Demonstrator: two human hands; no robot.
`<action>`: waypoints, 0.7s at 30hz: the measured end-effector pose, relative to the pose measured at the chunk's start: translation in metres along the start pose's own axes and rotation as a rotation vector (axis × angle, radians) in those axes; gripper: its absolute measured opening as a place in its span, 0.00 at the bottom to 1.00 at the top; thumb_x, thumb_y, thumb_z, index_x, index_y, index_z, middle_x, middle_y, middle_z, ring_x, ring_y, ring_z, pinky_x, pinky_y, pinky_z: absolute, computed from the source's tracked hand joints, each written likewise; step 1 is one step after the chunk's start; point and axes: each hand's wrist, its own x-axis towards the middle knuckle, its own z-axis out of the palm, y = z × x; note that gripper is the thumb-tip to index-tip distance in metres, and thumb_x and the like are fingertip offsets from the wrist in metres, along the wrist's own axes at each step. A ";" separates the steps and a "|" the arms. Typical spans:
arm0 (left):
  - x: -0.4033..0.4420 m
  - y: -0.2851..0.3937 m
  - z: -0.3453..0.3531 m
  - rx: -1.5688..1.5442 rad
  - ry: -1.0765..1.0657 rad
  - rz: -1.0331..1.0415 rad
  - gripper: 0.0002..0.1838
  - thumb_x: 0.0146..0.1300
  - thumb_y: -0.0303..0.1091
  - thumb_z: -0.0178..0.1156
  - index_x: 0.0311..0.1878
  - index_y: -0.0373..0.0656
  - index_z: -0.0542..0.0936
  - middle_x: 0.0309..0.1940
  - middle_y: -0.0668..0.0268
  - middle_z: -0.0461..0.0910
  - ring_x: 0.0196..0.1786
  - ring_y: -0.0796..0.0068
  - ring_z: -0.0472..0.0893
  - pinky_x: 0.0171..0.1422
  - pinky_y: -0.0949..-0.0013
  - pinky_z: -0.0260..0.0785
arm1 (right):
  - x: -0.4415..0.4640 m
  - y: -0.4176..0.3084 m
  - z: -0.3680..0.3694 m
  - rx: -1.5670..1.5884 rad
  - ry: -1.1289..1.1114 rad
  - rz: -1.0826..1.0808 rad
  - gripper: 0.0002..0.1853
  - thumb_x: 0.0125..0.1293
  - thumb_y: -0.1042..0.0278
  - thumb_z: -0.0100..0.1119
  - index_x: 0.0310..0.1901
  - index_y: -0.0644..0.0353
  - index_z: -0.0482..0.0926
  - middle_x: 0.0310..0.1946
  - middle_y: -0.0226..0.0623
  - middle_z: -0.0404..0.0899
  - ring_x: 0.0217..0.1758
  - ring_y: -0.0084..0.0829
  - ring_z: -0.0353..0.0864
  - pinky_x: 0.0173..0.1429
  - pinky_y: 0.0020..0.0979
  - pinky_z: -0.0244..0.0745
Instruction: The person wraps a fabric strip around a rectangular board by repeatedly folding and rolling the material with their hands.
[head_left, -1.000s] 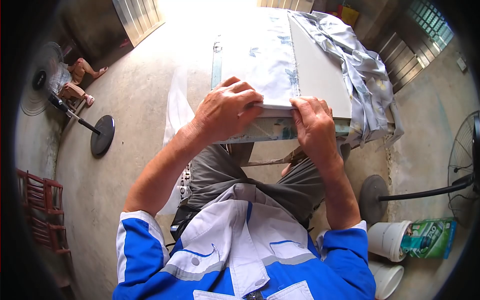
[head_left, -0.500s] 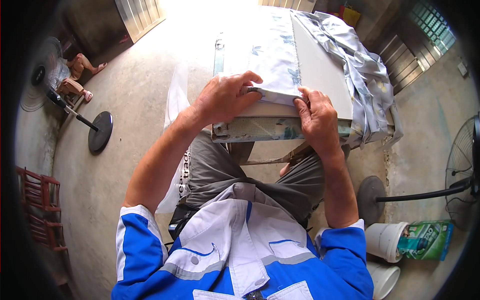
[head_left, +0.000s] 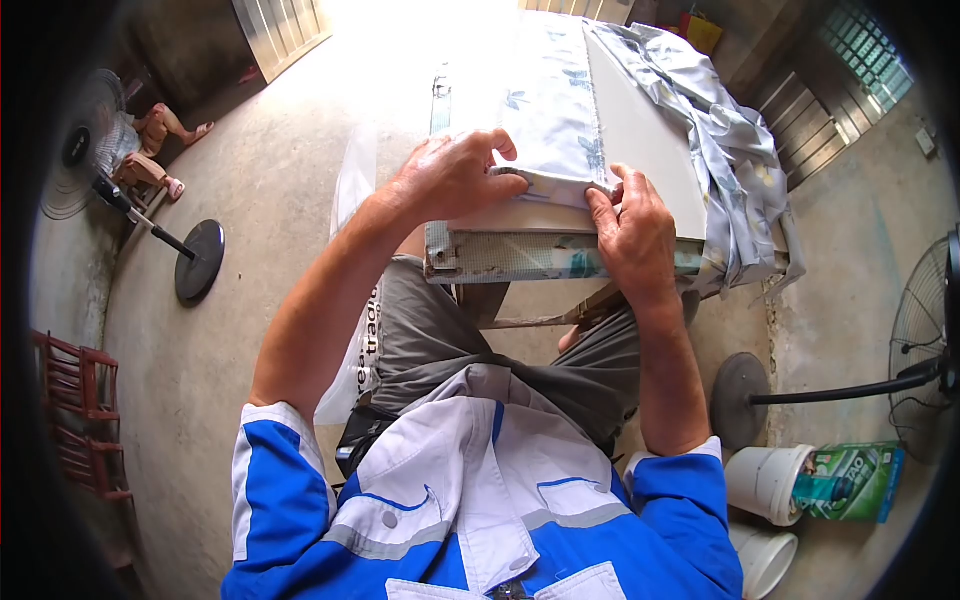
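A strip of white cloth with blue leaf prints (head_left: 555, 120) lies lengthwise on a pale board (head_left: 650, 140) on the table. Its near end is folded up along the edge. My left hand (head_left: 462, 175) is at the left end of that fold, thumb along the edge and index finger raised and curled apart from it. At the fold's right corner, my right hand (head_left: 632, 220) pinches the cloth between thumb and fingers. Crumpled printed fabric (head_left: 735, 170) hangs over the table's right side.
A standing fan (head_left: 203, 262) is at the left, near a seated person's legs (head_left: 150, 155). Red-brown chairs (head_left: 85, 420) stand at the lower left. Another fan (head_left: 740, 400), white buckets (head_left: 765, 480) and a green packet (head_left: 860, 480) are at the right.
The cloth's near end and both hands have moved slightly away from the table's front edge, baring more of the board. My left index finger has lifted off the fold.
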 end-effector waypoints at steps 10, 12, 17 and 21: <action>0.004 0.009 -0.008 0.159 -0.037 -0.048 0.31 0.64 0.60 0.72 0.58 0.43 0.84 0.42 0.55 0.89 0.52 0.57 0.90 0.57 0.54 0.79 | -0.007 -0.018 -0.007 -0.230 0.019 -0.159 0.24 0.74 0.59 0.68 0.65 0.66 0.80 0.61 0.53 0.83 0.67 0.50 0.80 0.68 0.54 0.72; 0.004 0.010 -0.006 0.183 -0.038 -0.041 0.32 0.63 0.61 0.72 0.57 0.42 0.84 0.43 0.54 0.90 0.52 0.56 0.89 0.57 0.53 0.79 | -0.013 -0.034 0.002 -0.113 -0.036 -0.287 0.27 0.73 0.57 0.69 0.66 0.67 0.79 0.65 0.54 0.81 0.73 0.50 0.77 0.74 0.54 0.66; 0.010 -0.002 -0.002 0.193 -0.023 -0.031 0.34 0.62 0.64 0.72 0.56 0.41 0.83 0.45 0.51 0.90 0.50 0.52 0.89 0.55 0.53 0.79 | -0.019 -0.050 0.027 -0.093 -0.134 -0.401 0.38 0.75 0.46 0.65 0.72 0.74 0.74 0.75 0.61 0.73 0.84 0.54 0.65 0.85 0.56 0.52; 0.004 0.005 -0.005 0.176 -0.034 -0.058 0.35 0.62 0.65 0.72 0.55 0.41 0.83 0.44 0.51 0.90 0.49 0.50 0.89 0.55 0.51 0.79 | -0.023 -0.027 0.020 -0.234 -0.203 -0.359 0.45 0.78 0.35 0.56 0.76 0.75 0.70 0.78 0.63 0.69 0.87 0.55 0.60 0.88 0.57 0.47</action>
